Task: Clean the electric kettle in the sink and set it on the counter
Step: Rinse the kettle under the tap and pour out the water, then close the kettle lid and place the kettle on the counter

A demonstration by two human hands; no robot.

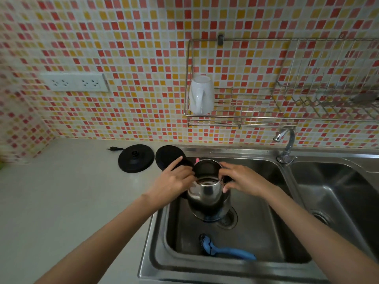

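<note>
The kettle (pixel 207 194) stands upright in the sink (pixel 256 232), lid raised. Left hand (pixel 174 182) and right hand (pixel 245 181) flank it, fingers (pixel 222 171) curled on its rim.

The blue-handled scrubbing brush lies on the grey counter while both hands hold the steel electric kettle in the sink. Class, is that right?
No. In the head view the blue-handled scrubbing brush lies in the stainless steel sink, near the steel electric kettle.
</note>
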